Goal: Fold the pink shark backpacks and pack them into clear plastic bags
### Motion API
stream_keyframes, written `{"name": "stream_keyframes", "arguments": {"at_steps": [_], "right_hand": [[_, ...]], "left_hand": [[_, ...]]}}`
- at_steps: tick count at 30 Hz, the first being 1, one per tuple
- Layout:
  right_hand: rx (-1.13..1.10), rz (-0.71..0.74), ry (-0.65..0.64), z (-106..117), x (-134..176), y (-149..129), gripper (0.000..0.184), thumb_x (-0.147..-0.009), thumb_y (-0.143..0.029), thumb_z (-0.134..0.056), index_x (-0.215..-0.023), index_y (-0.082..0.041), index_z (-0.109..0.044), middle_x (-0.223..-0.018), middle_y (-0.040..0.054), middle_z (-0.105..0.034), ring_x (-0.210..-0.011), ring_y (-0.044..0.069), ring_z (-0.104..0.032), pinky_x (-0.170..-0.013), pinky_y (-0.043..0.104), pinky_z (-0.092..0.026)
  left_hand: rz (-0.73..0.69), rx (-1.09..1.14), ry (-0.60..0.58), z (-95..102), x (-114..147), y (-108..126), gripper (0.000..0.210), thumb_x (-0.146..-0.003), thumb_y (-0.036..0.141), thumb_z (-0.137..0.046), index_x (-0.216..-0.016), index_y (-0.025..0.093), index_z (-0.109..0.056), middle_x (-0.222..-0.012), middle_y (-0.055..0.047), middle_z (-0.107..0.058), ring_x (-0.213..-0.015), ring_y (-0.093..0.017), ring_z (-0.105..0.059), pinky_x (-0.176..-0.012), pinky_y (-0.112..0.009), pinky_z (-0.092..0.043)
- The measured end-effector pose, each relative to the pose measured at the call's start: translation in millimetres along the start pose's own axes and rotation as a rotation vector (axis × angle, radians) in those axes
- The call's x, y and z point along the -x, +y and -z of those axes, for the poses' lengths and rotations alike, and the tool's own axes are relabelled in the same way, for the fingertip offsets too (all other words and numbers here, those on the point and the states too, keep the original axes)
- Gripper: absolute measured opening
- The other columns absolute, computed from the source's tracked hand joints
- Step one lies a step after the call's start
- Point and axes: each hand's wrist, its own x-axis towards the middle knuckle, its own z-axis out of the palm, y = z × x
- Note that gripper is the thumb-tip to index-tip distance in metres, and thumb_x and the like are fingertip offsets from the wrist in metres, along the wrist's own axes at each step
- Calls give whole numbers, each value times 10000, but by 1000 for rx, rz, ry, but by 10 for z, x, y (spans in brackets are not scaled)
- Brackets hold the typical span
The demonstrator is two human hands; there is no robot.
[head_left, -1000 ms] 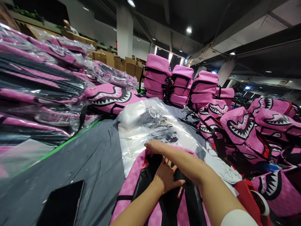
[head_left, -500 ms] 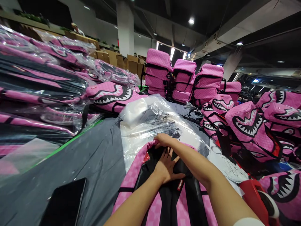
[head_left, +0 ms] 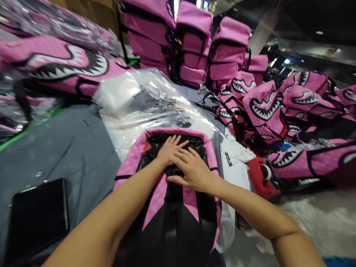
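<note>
A pink and black backpack [head_left: 210,150] lies in front of me with its black strap side up. My left hand [head_left: 168,150] rests flat on the black panel near its top, fingers spread. Beside it, partly over its fingertips, my right hand [head_left: 191,168] lies with fingers stretched out on the same panel. Neither hand grips anything. Under the backpack's top edge and beyond it spreads a clear plastic bag [head_left: 133,104] with dark print.
On the left of the grey table cover [head_left: 91,155] lies a black tablet or phone [head_left: 39,215]. Stacked pink backpacks [head_left: 194,52] stand behind. More shark-mouth backpacks [head_left: 264,107] pile up at right, near a red tape dispenser [head_left: 260,176]. Plastic-wrapped bags [head_left: 75,26] fill the far left.
My right hand has let go of the backpack's top edge and come down flat beside my left hand. The view has tilted down and shifted to the right.
</note>
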Motion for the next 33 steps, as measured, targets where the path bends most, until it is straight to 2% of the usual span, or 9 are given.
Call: {"name": "stream_keyframes", "arguments": {"at_steps": [3,6,10,12,16,21,25,28,33], "right_hand": [[18,-86,-47,-188,433,-1,688,-984,-581,-566,-1487,-119,-482,-1603,194,-416,-1532,322,-294,-1264,558,-188],[40,-157,-63,-477,454,143,501,-1074,-386,-440,-1515,-149,-441,-1648,144,-361,-1552,260,-265,-1274,558,-149],[58,-149,-46,-688,280,345,479,-1086,-328,-394,-1545,-194,-398,-1675,83,-322,-1556,212,-250,-1278,518,-168],[61,-142,-42,-719,228,404,469,-1091,-339,-378,-1546,-224,-399,-1682,51,-311,-1554,196,-250,-1278,494,-173],[78,-127,-16,-706,182,502,468,-1106,-346,-338,-1554,-216,-383,-1683,46,-312,-1554,193,-245,-1266,499,-181],[104,-100,28,-450,249,331,464,-1089,-256,-373,-1542,-162,-400,-1672,120,-320,-1547,233,-265,-1254,514,-179],[34,442,81,-280,487,-244,311,-1054,-381,-445,-1223,-220,-650,-1278,84,-694,-1243,218,-577,-1068,386,-412],[-22,843,-80,-457,569,-492,220,-1005,-452,-540,-1029,-273,-667,-956,1,-728,-892,167,-643,-747,312,-470],[50,714,-112,-1000,356,-307,214,-920,-422,-642,-828,-229,-625,-769,-14,-677,-730,155,-612,-648,298,-460]], "left_hand": [[-49,37,-82,80,-153,-74,651,-976,626,-444,-1393,139,-557,-1549,-122,-471,-1488,-416,-332,-1194,-633,-238],[-80,45,-116,329,-92,20,643,-998,595,-322,-1309,97,-585,-1481,-151,-538,-1469,-390,-367,-1185,-646,-222],[-463,183,-234,821,599,462,428,-1037,496,-335,-1034,217,-659,-1142,-23,-706,-1209,-228,-579,-1173,-488,-311],[-606,270,-404,930,973,681,362,-1041,453,-394,-853,244,-623,-918,-5,-687,-928,-181,-608,-948,-320,-462],[-696,228,-334,679,1206,737,425,-1052,330,-380,-673,249,-556,-659,-4,-569,-660,-185,-511,-664,-314,-415],[-609,110,-119,242,1113,439,388,-1028,232,-382,-697,246,-584,-654,-11,-559,-699,-200,-517,-717,-343,-435],[-360,-57,55,201,1214,409,272,-1006,257,-399,-903,229,-650,-897,-69,-661,-867,-246,-573,-823,-409,-464],[-273,-136,107,180,1241,446,284,-1012,209,-370,-937,199,-643,-869,-74,-645,-803,-241,-565,-754,-397,-452],[-209,-180,143,104,1161,431,342,-1005,155,-345,-1114,188,-667,-1017,-94,-698,-906,-232,-627,-817,-396,-497]]}}
